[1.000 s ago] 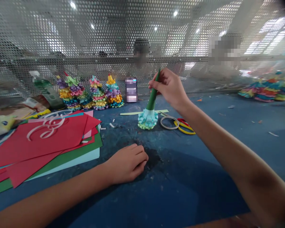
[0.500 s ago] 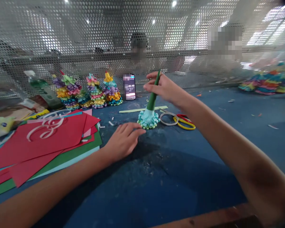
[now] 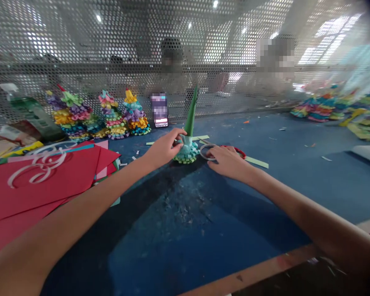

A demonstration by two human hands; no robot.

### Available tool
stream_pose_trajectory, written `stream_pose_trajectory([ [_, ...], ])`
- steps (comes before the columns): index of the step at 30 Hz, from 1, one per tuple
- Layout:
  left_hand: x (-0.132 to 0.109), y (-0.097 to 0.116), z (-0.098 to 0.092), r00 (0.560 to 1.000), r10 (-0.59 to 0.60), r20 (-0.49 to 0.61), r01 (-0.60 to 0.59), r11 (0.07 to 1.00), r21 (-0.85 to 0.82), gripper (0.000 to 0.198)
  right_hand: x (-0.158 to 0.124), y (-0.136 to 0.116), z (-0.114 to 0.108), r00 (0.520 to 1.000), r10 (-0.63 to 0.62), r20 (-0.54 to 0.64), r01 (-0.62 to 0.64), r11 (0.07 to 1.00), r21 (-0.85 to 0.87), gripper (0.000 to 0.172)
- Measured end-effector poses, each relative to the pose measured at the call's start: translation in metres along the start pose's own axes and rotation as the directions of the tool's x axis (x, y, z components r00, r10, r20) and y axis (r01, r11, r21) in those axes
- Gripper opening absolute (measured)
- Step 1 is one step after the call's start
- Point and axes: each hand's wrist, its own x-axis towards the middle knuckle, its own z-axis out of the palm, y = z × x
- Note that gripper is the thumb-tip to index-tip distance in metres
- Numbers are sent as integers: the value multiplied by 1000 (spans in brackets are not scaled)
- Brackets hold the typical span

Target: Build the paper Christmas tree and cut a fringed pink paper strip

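Observation:
A tall green paper cone (image 3: pixel 190 117) stands on the blue table, tip leaning slightly right. Around its foot runs a frilled skirt of light blue and pale green paper (image 3: pixel 186 153). My left hand (image 3: pixel 166 144) is closed at the cone's lower part, thumb and fingers against its light blue band. To the right, the fingers of my right hand (image 3: pixel 226 160) are curled over the near edge of a thin whitish tape roll (image 3: pixel 205 149), which lies flat. Beneath that hand, red-handled scissors (image 3: pixel 242 153) show only in part. Pale green paper strips (image 3: pixel 259 162) lie beside and behind the hands.
Red paper sheets (image 3: pixel 58 176) with white curled strips are stacked at left. Finished frilled cones (image 3: pixel 135 115), a phone (image 3: pixel 160 111) and a green bottle (image 3: pixel 33 115) stand along the perforated metal screen (image 3: pixel 111 53). More frilled cones (image 3: pixel 322 105) sit at far right; paper scraps dot the table.
My right hand has left the cone's upper part and come down to the tape roll and scissors. My left hand has risen from the table to the cone's lower part. The view has shifted right.

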Motion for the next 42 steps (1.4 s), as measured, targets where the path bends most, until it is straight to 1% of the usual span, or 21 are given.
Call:
stream_pose_trajectory([
  [3, 3, -3, 1, 997, -63, -35, 58, 992, -109, 34, -3, -2, -6, 998, 4, -59, -4, 1000, -6, 7],
  [7, 3, 3, -4, 994, -103, -22, 97, 979, -179, 35, -5, -8, -22, 986, 10, -164, 2, 997, 73, 9],
  [10, -4, 21, -13, 994, -106, -30, 101, 984, -147, 32, -8, -19, -31, 965, 50, -259, -2, 983, 182, 13],
  [12, -12, 37, -18, 995, -73, -73, 65, 992, -111, 22, -13, -30, -35, 956, 55, -287, 21, 967, 255, 15],
  [14, -21, 54, -18, 997, -33, -77, 23, 992, -126, 16, -19, -44, -35, 953, 4, -303, 100, 940, 327, 12],
  [16, -31, 68, -13, 999, -39, -15, 35, 981, -192, 17, -26, -57, -33, 942, -92, -324, 213, 908, 361, 8],
  [19, -44, 79, 0, 994, -105, -2, 97, 926, -366, 31, -36, -72, -26, 915, -215, -341, 330, 885, 327, 1],
  [22, -52, 80, 9, 988, -152, -25, 119, 856, -502, 41, -43, -80, -22, 894, -286, -346, 393, 870, 296, 8],
  [24, -54, 77, 10, 987, -159, 16, 139, 808, -573, 45, -45, -81, -21, 884, -321, -340, 425, 855, 298, 12],
  [26, -52, 75, 8, 982, -162, 94, 184, 746, -640, 50, -44, -81, -21, 875, -360, -322, 455, 840, 296, 16],
  [27, -50, 75, 6, 977, -171, 128, 212, 707, -674, 49, -43, -81, -21, 869, -390, -306, 473, 835, 282, 18],
  [29, -45, 78, 1, 961, -228, 154, 265, 620, -738, 38, -42, -81, -22, 850, -455, -268, 512, 832, 213, 21],
  [31, -40, 82, -3, 935, -315, 161, 317, 544, -777, 20, -41, -82, -23, 817, -525, -236, 558, 824, 97, 19],
  [33, -41, 84, -5, 904, -363, 227, 393, 496, -774, 9, -43, -83, -23, 766, -607, -209, 616, 787, -31, 12],
  [34, -46, 83, -5, 886, -360, 293, 444, 474, -761, 8, -44, -85, -23, 731, -652, -200, 649, 755, -91, 9],
  [35, -53, 81, -5, 861, -346, 374, 501, 447, -741, 8, -46, -86, -22, 694, -693, -195, 679, 720, -142, 15],
  [36, -62, 77, -4, 825, -322, 465, 564, 415, -714, 11, -48, -88, -20, 659, -726, -195, 704, 687, -180, 24],
  [37, -73, 72, -3, 776, -324, 540, 630, 364, -686, 16, -49, -89, -18, 632, -749, -199, 721, 663, -202, 31],
  [39, -94, 59, -2, 665, -320, 675, 745, 223, -628, 26, -51, -92, -12, 610, -765, -207, 743, 643, -186, 37],
  [40, -102, 52, -3, 634, -284, 719, 772, 171, -613, 31, -50, -93, -10, 609, -767, -201, 755, 639, -149, 36],
  [42, -110, 41, -6, 616, -194, 764, 787, 93, -610, 36, -48, -93, -5, 609, -775, -173, 781, 623, -44, 28],
])
